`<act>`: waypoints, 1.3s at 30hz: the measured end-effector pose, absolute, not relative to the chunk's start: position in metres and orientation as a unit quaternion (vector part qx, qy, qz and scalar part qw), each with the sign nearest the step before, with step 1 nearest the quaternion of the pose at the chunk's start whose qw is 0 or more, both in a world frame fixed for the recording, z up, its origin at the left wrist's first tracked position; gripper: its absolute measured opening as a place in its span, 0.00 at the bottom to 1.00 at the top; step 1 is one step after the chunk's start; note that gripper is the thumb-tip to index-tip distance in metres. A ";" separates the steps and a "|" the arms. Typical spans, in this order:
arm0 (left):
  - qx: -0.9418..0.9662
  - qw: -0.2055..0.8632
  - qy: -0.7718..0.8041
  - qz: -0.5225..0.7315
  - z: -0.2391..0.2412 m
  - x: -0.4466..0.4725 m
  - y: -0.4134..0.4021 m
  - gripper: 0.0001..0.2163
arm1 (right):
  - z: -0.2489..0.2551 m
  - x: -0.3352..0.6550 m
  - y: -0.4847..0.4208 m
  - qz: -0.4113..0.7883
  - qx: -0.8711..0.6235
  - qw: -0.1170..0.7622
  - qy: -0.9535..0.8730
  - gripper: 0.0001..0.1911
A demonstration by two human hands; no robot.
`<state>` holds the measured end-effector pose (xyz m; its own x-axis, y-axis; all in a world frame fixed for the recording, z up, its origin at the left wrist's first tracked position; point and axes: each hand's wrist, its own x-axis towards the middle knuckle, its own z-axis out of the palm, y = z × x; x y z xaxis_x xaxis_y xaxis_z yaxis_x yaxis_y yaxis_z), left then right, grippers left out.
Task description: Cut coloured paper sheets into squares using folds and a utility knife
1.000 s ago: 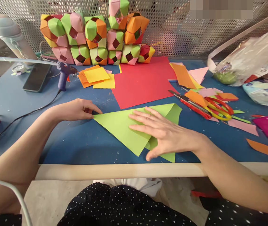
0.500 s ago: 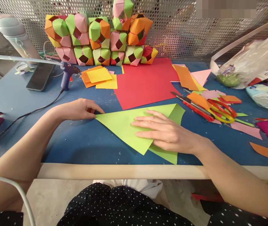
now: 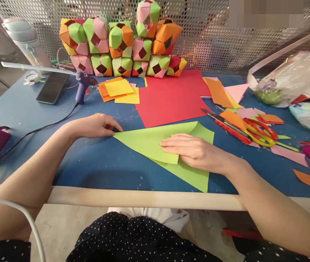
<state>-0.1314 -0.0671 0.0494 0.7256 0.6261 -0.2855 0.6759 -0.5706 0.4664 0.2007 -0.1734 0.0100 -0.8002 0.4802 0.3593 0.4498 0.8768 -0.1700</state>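
A sheet of light green paper (image 3: 138,140) lies folded over on itself near the table's front, its upper layer coming to a point at the left. At that left point my left hand (image 3: 99,125) pinches the paper between thumb and forefinger. My right hand (image 3: 191,149) rests on the folded layer with its fingers stretched out side by side; its thumb is partly hidden. Part of the lower layer (image 3: 195,176) shows below and to the right of the right hand. Just behind the fold is a large red sheet (image 3: 173,98).
Several folded-paper balls (image 3: 122,40) are stacked against the perforated metal screen. A glue gun (image 3: 82,85), a phone (image 3: 52,87) and a bottle (image 3: 26,40) stand or lie left. A utility knife (image 3: 228,127), scissors (image 3: 261,134) and paper scraps lie right.
The folded layer's loose corner has shifted up and right, baring more of the lower layer. My right hand's fingers have drawn together. My left hand stays at the point.
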 end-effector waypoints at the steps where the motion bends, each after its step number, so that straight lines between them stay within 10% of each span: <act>1: 0.886 0.280 0.367 -0.044 0.049 -0.132 -0.067 0.16 | 0.010 0.201 -0.174 0.036 -0.248 0.198 -0.948 0.22; 39: 0.891 0.274 0.360 -0.022 0.048 -0.129 -0.068 0.17 | 0.017 0.201 -0.180 -0.020 -0.299 0.101 -0.949 0.15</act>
